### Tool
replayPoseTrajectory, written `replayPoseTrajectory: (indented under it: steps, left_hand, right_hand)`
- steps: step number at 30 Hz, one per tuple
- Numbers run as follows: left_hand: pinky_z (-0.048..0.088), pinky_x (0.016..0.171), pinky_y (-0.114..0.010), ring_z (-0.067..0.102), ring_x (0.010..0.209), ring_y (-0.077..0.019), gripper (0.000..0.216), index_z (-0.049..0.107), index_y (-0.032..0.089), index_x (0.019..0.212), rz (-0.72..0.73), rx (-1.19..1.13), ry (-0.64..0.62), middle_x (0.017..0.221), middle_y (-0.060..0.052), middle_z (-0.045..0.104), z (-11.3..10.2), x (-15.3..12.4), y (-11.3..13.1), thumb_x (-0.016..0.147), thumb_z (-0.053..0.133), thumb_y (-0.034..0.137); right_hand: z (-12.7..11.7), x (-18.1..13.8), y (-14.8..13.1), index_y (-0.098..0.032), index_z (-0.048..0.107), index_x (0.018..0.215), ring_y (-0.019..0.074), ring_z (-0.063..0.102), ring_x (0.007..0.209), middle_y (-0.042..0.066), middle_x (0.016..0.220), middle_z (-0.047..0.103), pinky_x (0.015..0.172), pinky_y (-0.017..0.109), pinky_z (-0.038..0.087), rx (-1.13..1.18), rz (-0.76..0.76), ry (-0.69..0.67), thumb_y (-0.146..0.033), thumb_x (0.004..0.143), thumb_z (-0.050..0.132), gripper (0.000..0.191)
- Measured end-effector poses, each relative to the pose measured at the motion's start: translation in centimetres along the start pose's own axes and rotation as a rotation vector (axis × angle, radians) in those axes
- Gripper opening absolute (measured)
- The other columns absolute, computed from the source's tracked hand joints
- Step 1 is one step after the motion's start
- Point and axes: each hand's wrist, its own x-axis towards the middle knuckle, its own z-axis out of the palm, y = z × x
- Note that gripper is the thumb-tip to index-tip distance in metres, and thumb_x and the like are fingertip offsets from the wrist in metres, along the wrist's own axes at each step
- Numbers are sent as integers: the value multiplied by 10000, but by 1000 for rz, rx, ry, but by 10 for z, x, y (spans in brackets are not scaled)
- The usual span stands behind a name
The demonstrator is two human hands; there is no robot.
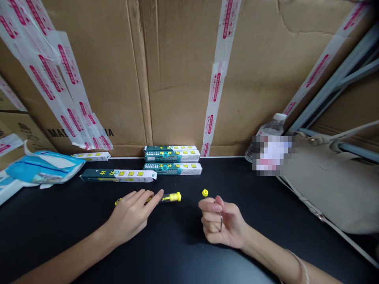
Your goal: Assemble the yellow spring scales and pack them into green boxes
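Note:
My left hand (132,211) lies over a clear tube with yellow ends, a spring scale (175,197), flat on the black table. Its fingers curl across the tube, with the index finger stretched along it; most of the middle is hidden beneath them. To the right, my right hand (223,223) is closed with the palm side up. Thumb and index finger pinch together, and a thin bent metal wire (221,221) shows across the fingers. Just beyond this hand a small yellow cap (205,193) rests on the table, touched by neither hand.
Several green and white boxes (173,169) lie near the back, one box (118,175) closer to my left hand. A blue tissue pack (44,167) is at left. At right are a plastic bottle (274,125) and a beige bag (328,185). Cardboard (180,79) walls the back.

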Motion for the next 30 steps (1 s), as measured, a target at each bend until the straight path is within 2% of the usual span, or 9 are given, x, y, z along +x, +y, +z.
replayPoseTrajectory:
  steps: [9, 18, 24, 30]
  left_hand:
    - [490, 685, -342, 672, 793, -207, 541, 573, 130, 1281, -2, -6, -2, 930, -53, 701, -1, 2, 0, 809, 403, -70]
    - [482, 686, -343, 670, 794, -208, 514, 574, 132, 1277, -3, -5, 6, 929, -52, 699, -1, 1, 0, 829, 410, -57]
    - [478, 680, -340, 666, 787, -207, 521, 567, 139, 1287, -6, -1, 0, 925, -50, 698, 0, 1, 1, 829, 417, -56]
    - [473, 697, -335, 666, 803, -207, 524, 561, 144, 1296, -8, -2, -13, 939, -53, 702, 0, 1, 0, 833, 413, -52]
  right_hand:
    - [1, 2, 0, -217, 238, 637, 40, 64, 390, -135, 492, 185, 381, 192, 96, 61, -4, -100, -591, 830, 684, 614]
    - [3, 4, 2, -211, 256, 621, 34, 64, 403, -137, 489, 197, 381, 186, 98, 81, -27, -159, -638, 754, 693, 625]
    - [1, 1, 3, -209, 274, 657, 26, 70, 403, -134, 526, 205, 385, 186, 87, 82, -42, -142, -550, 811, 709, 574]
    - [1, 1, 1, -216, 285, 670, 41, 52, 406, -130, 520, 214, 372, 210, 64, 94, -29, -186, -540, 864, 671, 540]
